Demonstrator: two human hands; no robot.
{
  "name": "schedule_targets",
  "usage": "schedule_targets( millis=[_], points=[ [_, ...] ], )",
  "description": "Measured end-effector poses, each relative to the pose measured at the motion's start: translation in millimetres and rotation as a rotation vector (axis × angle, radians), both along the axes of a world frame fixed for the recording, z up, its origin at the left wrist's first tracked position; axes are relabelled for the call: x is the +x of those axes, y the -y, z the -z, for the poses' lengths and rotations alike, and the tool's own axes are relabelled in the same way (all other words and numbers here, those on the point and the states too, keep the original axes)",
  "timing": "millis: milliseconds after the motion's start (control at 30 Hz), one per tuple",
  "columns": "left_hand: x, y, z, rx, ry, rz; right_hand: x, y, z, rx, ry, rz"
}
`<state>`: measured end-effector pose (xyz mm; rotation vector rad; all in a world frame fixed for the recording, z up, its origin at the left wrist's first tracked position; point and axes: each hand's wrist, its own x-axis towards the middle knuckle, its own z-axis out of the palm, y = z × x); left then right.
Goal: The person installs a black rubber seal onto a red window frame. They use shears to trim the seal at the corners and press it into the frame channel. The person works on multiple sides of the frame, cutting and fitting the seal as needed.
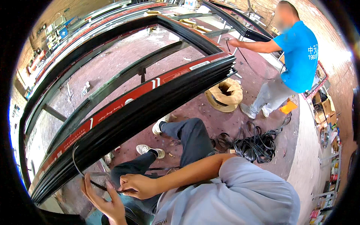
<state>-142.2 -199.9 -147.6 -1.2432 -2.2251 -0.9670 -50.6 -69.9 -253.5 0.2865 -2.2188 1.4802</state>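
Observation:
A large window frame [150, 95], black with red film along its edge, slants across in front of me. From its near side a thin black rubber sealing strip [99, 186] loops down to my hands. My left hand [103, 202] is at the lower left, with the strip running between its thumb and its long, loosely bent fingers. Just to its right, my right hand [140, 186] is closed in a pinch on the same strip near my knee. The strip's end inside the right fingers is hidden.
Beneath the window frame stands a dark metal support [93, 97]. A tangled pile of black strip [257, 144] and a cardboard-wrapped coil [225, 95] lie on the floor to the right. Beyond, a co-worker in a blue shirt [300, 52] handles another black frame [240, 22].

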Motion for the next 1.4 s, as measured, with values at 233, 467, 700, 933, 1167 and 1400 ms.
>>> schedule_targets(
  millis=[233, 467, 700, 933, 1167, 1400],
  points=[
    [46, 26, 13, 0.406, 0.891, 0.020, 0, -6, -52, -0.259, -0.017, -0.249],
    [44, 34, 23, 0.571, 0.860, -0.054, -14, -17, -65, -0.285, -0.081, -0.231],
    [12, 63, 16, 0.741, 0.888, -0.008, -53, -41, -70, -1.305, -0.188, -0.303],
    [4, 54, 14, 0.609, 0.811, -0.135, -68, -45, -92, -1.657, -0.262, 0.040],
    [8, 51, 43, 0.592, 1.042, -0.072, -75, -53, -68, -1.539, -0.343, 0.068],
    [14, 57, 74, 0.493, 1.125, 0.115, -36, -133, -76, -1.504, -0.497, 0.169]
  ],
)
